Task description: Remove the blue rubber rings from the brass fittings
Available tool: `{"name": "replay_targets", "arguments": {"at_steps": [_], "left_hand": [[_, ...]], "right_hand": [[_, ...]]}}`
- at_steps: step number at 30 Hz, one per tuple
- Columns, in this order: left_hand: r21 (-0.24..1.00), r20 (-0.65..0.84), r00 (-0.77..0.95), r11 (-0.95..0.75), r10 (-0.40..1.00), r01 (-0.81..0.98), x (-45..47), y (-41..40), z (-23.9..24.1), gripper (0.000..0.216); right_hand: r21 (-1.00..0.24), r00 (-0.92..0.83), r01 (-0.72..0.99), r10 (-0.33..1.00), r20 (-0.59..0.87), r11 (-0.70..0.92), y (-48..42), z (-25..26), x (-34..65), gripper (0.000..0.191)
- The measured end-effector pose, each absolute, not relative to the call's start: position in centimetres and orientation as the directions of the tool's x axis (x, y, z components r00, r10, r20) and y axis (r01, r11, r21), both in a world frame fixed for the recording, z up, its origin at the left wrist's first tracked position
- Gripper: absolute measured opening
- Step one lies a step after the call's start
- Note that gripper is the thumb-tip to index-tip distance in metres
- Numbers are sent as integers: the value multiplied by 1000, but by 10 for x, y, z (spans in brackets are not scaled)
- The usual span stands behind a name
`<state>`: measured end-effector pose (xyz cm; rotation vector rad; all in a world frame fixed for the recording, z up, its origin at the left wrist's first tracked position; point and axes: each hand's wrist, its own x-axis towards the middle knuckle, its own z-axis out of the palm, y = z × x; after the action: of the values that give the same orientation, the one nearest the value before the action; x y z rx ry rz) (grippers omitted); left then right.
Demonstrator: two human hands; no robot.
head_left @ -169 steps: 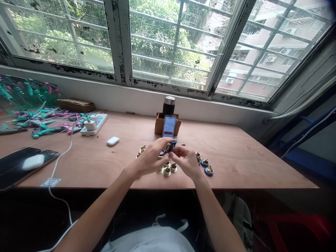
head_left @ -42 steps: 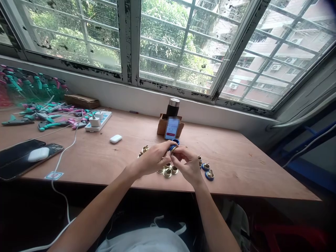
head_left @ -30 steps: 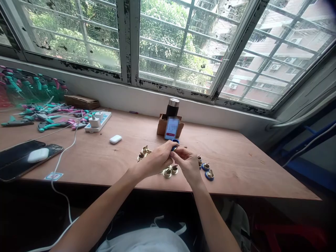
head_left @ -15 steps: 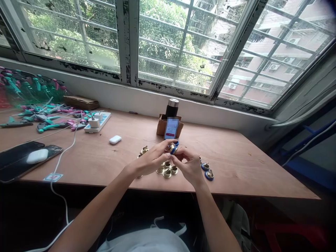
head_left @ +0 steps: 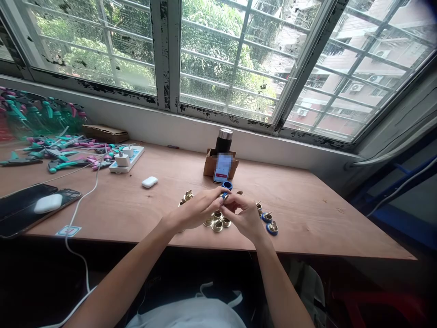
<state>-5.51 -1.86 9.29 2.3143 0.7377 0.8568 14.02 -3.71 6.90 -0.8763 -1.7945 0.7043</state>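
Observation:
My left hand [head_left: 200, 210] and my right hand [head_left: 244, 217] meet above the wooden table, their fingertips pinching a small blue piece [head_left: 224, 195]. Just beyond the fingertips is a blue ring [head_left: 227, 185]; I cannot tell whether it rests on the table. Under my hands lies a cluster of brass fittings [head_left: 217, 226]. More brass fittings [head_left: 187, 196] stand beyond my left hand. Near my right hand, a brass fitting with a blue ring [head_left: 272, 228] sits beside a similar one [head_left: 266, 217]. My hands hide part of the cluster.
A phone [head_left: 222, 169] leans on a cardboard stand [head_left: 211, 168] before a steel-topped flask [head_left: 224, 140]. To the left are a power strip [head_left: 127, 159], white earbud case [head_left: 149, 182], another phone [head_left: 34, 209], and heaped teal-and-pink plastic parts [head_left: 58, 157]. Barred windows run behind the table.
My hands have dropped slightly toward the table and moved closer together. The blue ring now shows separately beyond my fingertips, and the brass piece seen in my fingers earlier is hidden.

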Motion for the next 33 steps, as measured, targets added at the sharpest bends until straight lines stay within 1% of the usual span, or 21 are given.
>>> {"name": "replay_targets", "arguments": {"at_steps": [6, 9, 12, 15, 20, 22, 26, 30, 33], "left_hand": [[612, 384, 663, -715, 642, 338, -57, -20, 96, 35], [583, 378, 654, -717, 656, 382, -57, -20, 95, 36], [566, 394, 640, -723, 659, 396, -55, -18, 90, 34], [549, 410, 636, -733, 654, 401, -53, -15, 85, 34], [521, 444, 600, -736, 665, 431, -49, -13, 80, 39], [518, 463, 589, -741, 663, 427, -47, -13, 79, 40], [499, 467, 600, -754, 650, 428, -45, -14, 79, 44], [473, 468, 616, -768, 634, 431, -42, -15, 79, 45], [483, 475, 614, -770, 631, 418, -40, -17, 79, 44]], "right_hand": [[-796, -314, 239, 820, 478, 556, -37, 71, 145, 14], [-788, -328, 249, 814, 479, 564, -36, 71, 146, 18], [-813, -289, 231, 835, 468, 535, -35, 69, 145, 25], [-844, -232, 200, 861, 453, 498, -33, 64, 140, 28], [-913, -154, 67, 908, 390, 403, -31, 61, 136, 33], [-924, -150, 33, 916, 372, 380, -31, 61, 135, 33], [-915, -159, 49, 908, 388, 400, -31, 61, 134, 31], [-907, -130, 72, 905, 405, 416, -32, 60, 133, 30], [-908, -124, 56, 906, 405, 414, -32, 59, 134, 29]]}}
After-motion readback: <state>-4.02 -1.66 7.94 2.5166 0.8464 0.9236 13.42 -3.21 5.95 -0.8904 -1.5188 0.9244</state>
